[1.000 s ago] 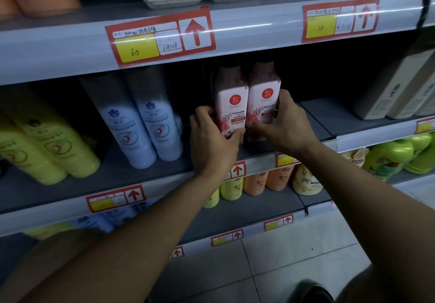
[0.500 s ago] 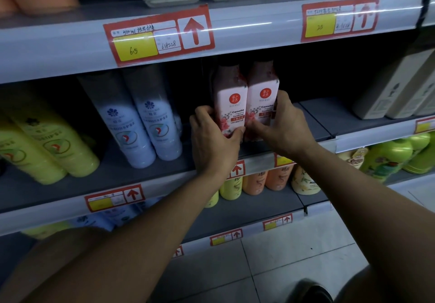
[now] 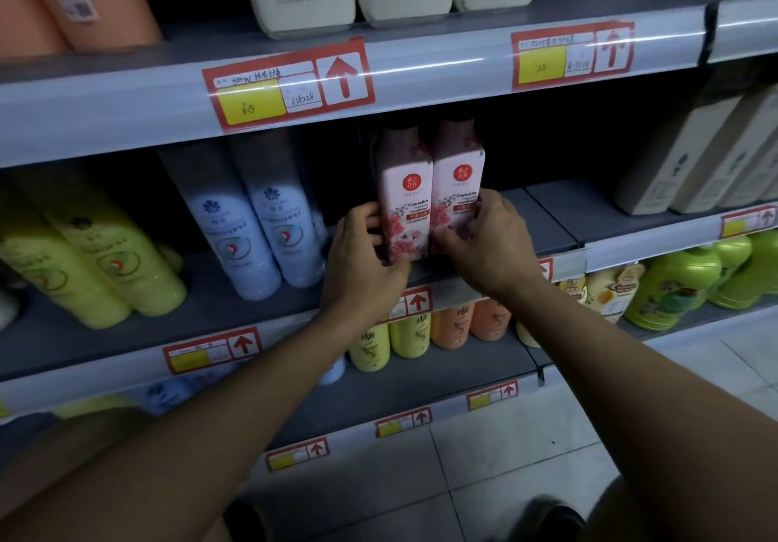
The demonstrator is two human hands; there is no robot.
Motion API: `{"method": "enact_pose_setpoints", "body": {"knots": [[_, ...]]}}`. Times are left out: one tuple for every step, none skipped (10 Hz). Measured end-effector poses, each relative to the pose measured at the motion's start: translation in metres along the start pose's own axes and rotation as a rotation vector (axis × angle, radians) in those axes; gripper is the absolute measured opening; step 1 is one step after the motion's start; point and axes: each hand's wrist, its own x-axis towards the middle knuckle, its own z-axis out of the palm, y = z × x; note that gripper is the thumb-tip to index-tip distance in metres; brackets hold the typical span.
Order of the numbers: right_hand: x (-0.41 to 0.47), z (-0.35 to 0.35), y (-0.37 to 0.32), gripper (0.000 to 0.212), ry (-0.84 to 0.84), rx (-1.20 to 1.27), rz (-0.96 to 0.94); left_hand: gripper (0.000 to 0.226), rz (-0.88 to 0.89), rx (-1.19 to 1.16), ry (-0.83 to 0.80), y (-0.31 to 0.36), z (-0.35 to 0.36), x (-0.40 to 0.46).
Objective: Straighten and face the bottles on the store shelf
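Left hand [image 3: 362,255]: clamped on lower left side of left camellia conditioner bottle [image 3: 403,196], thumb across front base, fingers wrapped round outer edge. Right hand [image 3: 490,242]: clamped on lower right side of right camellia conditioner bottle [image 3: 458,187], fingertips on label edge, thumb low near shelf. Both bottles upright on middle shelf [image 3: 547,221], touching side to side, set back from shelf lip, labels facing outward.

Grip judged purposeful: low holds on outer flanks allow pair to be squeezed together and twisted square without tipping. Labels left uncovered, presumably for checking of facing during adjustment.

Adjacent stock: two pale blue bottles [image 3: 252,221] just left of pair, leaning; yellow-green bottles [image 3: 97,255] further left, likewise leaning. Cartons [image 3: 694,154] well to right, on same level. Price tag [image 3: 416,301] on shelf rail directly below hands, partly hidden by left wrist.

Stage judged: alignment of camellia pair in hand, nearly square. Leaning blue and yellow-green stock apparently not yet straightened. Risk: top-heavy bottles liable to topple backward if pushed from base too sharply.
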Motion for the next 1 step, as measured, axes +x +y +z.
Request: {"method": "enact_pose_setpoints", "body": {"knots": [[-0.0150,-0.0020,-0.0043,0.050,0.058,0.038,0.045,0.047,0.060,0.042,-0.034,-0.0063,-0.0210,-0.0067]]}}
